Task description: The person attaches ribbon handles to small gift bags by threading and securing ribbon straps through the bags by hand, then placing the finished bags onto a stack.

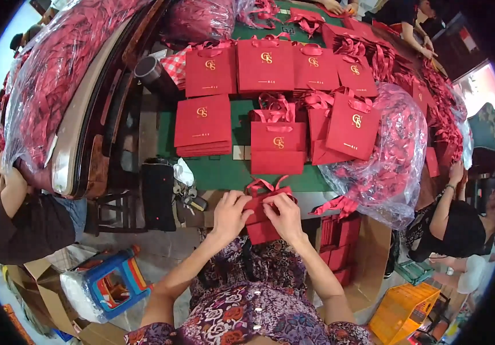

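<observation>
Low in the middle of the frame, my left hand (230,214) and right hand (284,214) pinch a red paper bag (260,227). It looks light and bendy, easy to crease. I'd hold it by its top edge, near the ribbon handles (262,186).

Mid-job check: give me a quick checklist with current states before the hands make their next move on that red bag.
1. Both hands on the bag: ok. Left hand and right hand both hold the red paper bag at the table edge.
2. Ribbon handle free: ok. The ribbon loops above the bag, clear of the fingers.
3. Grip firmness: cannot tell; fingers hide the bag's top edge.
4. Space ahead: ok. A bare green table strip lies before the finished bag stacks.
5. Plastic sack of ribbons at right: ok, not touching the hands.
</observation>
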`<move>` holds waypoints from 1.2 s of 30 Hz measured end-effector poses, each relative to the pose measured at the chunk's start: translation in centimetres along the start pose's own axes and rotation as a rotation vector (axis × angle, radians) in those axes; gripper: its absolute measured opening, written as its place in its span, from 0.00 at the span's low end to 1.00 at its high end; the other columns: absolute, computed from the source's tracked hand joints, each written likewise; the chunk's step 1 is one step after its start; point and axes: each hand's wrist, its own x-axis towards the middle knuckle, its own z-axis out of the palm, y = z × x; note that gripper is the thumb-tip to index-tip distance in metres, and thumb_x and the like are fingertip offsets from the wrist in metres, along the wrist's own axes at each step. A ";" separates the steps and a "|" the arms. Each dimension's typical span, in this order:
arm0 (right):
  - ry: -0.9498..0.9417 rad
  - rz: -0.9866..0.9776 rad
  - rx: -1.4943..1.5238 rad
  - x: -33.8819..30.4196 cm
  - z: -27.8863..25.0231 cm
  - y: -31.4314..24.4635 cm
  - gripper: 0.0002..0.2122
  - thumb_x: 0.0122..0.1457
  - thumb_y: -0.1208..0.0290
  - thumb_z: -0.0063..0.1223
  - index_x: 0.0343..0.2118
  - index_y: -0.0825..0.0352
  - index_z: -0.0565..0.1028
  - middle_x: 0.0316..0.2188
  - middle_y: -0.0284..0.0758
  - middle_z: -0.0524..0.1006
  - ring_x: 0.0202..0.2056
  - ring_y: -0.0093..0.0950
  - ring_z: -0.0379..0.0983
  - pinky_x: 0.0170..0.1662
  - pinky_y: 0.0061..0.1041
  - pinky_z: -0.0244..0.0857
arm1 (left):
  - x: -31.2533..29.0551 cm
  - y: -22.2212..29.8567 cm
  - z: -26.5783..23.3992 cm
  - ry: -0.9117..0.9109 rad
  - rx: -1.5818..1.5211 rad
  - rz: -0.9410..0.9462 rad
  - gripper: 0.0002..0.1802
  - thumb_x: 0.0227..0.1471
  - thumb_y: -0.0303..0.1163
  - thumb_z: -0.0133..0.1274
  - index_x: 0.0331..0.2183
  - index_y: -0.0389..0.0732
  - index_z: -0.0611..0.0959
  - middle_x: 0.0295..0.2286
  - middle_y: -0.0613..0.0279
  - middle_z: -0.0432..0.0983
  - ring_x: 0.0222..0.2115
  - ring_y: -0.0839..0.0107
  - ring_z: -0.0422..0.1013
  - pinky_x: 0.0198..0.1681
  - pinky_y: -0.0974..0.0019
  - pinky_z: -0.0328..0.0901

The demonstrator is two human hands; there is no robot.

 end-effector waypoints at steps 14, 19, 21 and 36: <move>0.069 -0.002 -0.061 -0.9 0.3 -2.2 0.06 0.50 0.76 0.62 0.30 0.65 0.77 0.27 0.35 0.77 0.31 0.35 0.75 0.36 0.34 0.67 | 0.7 1.0 -1.3 -0.065 -0.176 -0.024 0.07 0.54 0.25 0.55 0.37 0.39 0.78 0.30 0.53 0.76 0.35 0.53 0.75 0.37 0.57 0.69; 0.089 -0.004 0.038 -1.0 0.0 -2.5 0.05 0.50 0.75 0.63 0.30 0.64 0.77 0.27 0.35 0.77 0.31 0.36 0.75 0.36 0.34 0.66 | 1.0 1.2 -2.3 -0.139 -0.422 -0.159 0.06 0.56 0.25 0.52 0.37 0.37 0.78 0.29 0.51 0.79 0.32 0.54 0.77 0.36 0.58 0.70; 0.089 0.046 0.089 -1.1 0.1 -2.6 0.06 0.50 0.75 0.63 0.29 0.65 0.76 0.27 0.35 0.77 0.30 0.36 0.74 0.35 0.34 0.66 | 1.0 1.7 -2.6 -0.149 -0.451 -0.178 0.06 0.56 0.26 0.52 0.37 0.37 0.79 0.29 0.51 0.80 0.32 0.54 0.78 0.36 0.58 0.70; 0.029 0.215 0.172 -0.7 0.1 -4.1 0.08 0.52 0.75 0.64 0.33 0.69 0.76 0.28 0.38 0.78 0.32 0.35 0.78 0.34 0.32 0.71 | 0.9 3.0 -2.6 -0.054 -0.326 -0.132 0.07 0.54 0.30 0.56 0.35 0.38 0.80 0.28 0.51 0.79 0.29 0.52 0.76 0.33 0.56 0.69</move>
